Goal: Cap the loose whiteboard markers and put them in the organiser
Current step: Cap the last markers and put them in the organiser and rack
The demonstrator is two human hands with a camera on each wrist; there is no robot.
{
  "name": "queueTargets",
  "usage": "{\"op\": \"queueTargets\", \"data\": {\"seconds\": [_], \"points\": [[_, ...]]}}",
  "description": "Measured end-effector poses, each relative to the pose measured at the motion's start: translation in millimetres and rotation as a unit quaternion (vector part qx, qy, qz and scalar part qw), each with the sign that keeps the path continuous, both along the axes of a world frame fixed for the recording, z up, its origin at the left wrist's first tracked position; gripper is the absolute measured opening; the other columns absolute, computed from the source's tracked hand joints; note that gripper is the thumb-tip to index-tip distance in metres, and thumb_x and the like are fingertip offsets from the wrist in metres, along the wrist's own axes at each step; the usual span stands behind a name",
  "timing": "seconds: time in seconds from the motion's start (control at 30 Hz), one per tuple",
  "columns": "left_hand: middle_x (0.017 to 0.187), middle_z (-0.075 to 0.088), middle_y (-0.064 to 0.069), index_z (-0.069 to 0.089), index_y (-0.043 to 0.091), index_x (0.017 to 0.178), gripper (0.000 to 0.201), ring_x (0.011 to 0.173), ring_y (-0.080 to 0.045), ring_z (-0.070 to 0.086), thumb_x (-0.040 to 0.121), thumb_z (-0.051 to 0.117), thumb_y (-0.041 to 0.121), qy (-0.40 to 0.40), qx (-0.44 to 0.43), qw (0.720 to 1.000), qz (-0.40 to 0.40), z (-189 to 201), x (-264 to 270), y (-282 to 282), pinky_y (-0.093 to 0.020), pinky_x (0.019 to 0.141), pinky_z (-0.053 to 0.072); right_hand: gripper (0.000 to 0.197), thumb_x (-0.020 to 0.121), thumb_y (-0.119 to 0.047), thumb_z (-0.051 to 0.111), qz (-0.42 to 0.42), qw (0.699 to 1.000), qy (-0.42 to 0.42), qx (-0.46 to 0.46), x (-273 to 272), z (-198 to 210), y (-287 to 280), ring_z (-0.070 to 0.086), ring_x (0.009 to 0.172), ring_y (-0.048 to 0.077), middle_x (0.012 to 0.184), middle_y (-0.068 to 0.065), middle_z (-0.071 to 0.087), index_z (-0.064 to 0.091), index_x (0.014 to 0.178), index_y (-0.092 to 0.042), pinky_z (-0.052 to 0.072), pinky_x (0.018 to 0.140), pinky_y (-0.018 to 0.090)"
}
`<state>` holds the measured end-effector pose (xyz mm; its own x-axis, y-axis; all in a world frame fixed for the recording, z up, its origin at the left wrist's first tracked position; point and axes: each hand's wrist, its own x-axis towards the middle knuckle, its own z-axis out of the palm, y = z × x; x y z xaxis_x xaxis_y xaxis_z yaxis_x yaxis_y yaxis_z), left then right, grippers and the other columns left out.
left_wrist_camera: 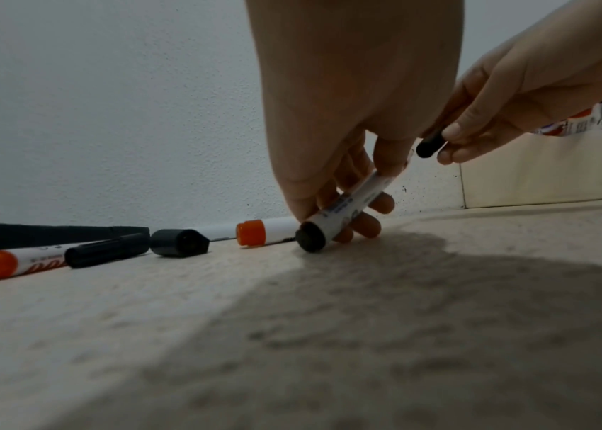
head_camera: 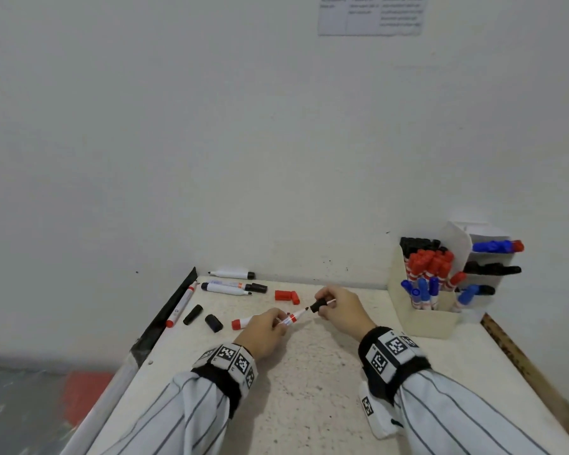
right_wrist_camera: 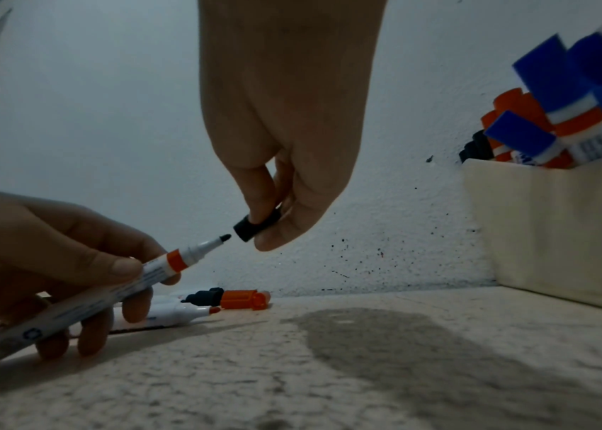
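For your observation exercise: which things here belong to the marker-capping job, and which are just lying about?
Job:
- left hand holding a marker
- right hand pinching a black cap
- loose caps
- organiser

Lying about:
- wall notice
- table

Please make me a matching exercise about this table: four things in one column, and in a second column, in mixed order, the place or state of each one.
Things:
1. black cap
2. uncapped marker
3. red caps
4. organiser

Places or states:
A. lying loose on the table, touching no hand
B. standing at the wall, full of capped markers
C. pinched in the right hand
D. held in the left hand, tip toward the cap

Pairs: 1-C, 2-D, 3-A, 4-B
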<state>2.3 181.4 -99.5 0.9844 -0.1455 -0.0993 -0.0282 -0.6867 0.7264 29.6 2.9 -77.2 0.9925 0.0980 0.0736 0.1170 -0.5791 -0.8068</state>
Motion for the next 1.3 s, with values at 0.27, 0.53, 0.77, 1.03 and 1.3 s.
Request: {"op": "queueTargets", "data": {"seconds": [0.27,0.53,0.77,1.03,1.3], "points": [[0.101,0.064,-0.004,0.057,0.022,0.114,0.02,0.075,-0.01,0.053,0.098,0.046,0.021,-0.025,-0.019,0.999,-0.011,-7,2,4,-0.021,0.068,0.043,0.021,0.083,0.001,0.061,0.057,0.997,0.026,-0.039,-9,1,-4,0.057,0.083,0.015,0.091,-0.005,0.056,0.062,0.093,-0.017,0.049,0.073,0.018],[0.101,0.065,-0.005,0.057,0.02,0.117,0.022,0.076,-0.013,0.054,0.097,0.046,0.02,-0.034,0.011,0.999,-0.005,-9,4,4,-0.015,0.061,0.04,0.02,0.085,0.002,0.059,0.003,1.0,-0.015,0.016,-5,-3,5,0.054,0.072,0.01,0.095,0.002,0.059,0.06,0.091,-0.017,0.041,0.061,0.008],[0.085,0.06,0.005,0.061,0.022,0.109,0.018,0.068,-0.004,0.05,0.094,0.051,0.023,-0.067,-0.017,0.998,-0.011,-10,2,5,-0.014,0.059,0.037,0.02,0.096,-0.026,0.049,0.061,0.995,0.036,-0.067,-3,-1,11,0.048,0.057,0.005,0.075,-0.002,0.061,0.058,0.081,-0.016,0.036,0.056,0.016],[0.06,0.052,0.008,0.065,0.018,0.081,0.019,0.048,0.001,0.039,0.095,0.053,0.023,-0.117,-0.049,0.99,-0.056,-4,0,5,-0.01,0.048,0.033,0.041,0.102,-0.028,0.024,0.113,0.977,0.037,-0.177,-13,22,19,0.03,0.057,0.017,0.06,0.001,0.031,0.023,0.062,-0.024,0.026,0.059,0.031],[0.046,0.044,0.009,0.056,0.018,0.071,0.041,0.03,-0.004,0.03,0.102,0.032,0.031,0.014,-0.159,0.987,-0.02,3,-3,3,-0.016,0.035,0.024,0.041,0.103,-0.029,0.022,0.164,0.973,0.041,-0.159,-16,24,20,0.027,0.055,0.013,0.061,-0.001,0.032,0.027,0.064,-0.019,0.024,0.057,0.03]]}}
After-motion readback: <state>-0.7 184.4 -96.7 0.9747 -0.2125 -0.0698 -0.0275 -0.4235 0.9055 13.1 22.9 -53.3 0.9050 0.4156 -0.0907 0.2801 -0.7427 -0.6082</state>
